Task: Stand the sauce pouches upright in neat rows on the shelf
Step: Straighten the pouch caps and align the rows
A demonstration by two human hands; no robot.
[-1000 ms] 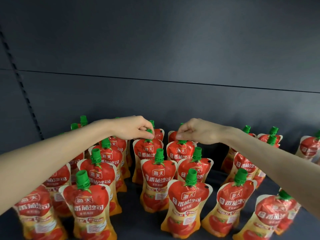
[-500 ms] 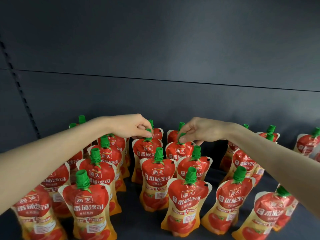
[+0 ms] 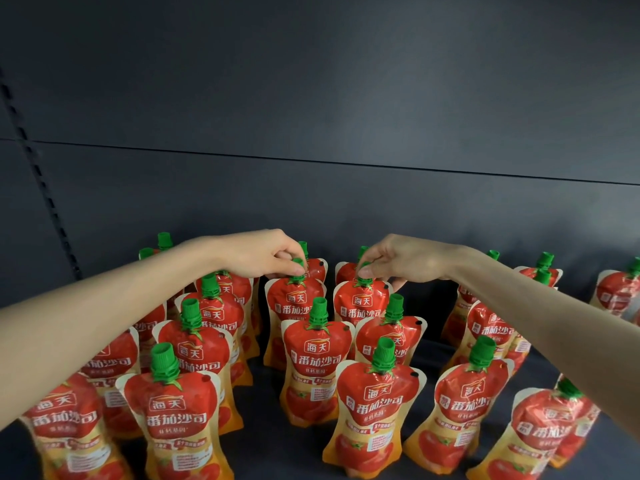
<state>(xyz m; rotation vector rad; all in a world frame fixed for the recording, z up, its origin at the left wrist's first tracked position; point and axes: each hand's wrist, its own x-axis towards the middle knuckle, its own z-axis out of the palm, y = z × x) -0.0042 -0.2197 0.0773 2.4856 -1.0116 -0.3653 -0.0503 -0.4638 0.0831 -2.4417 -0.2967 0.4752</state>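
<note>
Far back on the dark shelf (image 3: 260, 389), the left hand (image 3: 258, 254) pinches an upright red-and-yellow plastic sauce pouch (image 3: 294, 304) by its green cap (image 3: 298, 262). The right hand (image 3: 407, 259) likewise pinches the neighbouring pouch (image 3: 360, 303) just right of it.

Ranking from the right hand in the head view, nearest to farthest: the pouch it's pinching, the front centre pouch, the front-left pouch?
1. Pinched pouch, directly under the right hand.
2. Front centre pouch, nearer the camera.
3. Front-left pouch, across the shelf.
</note>
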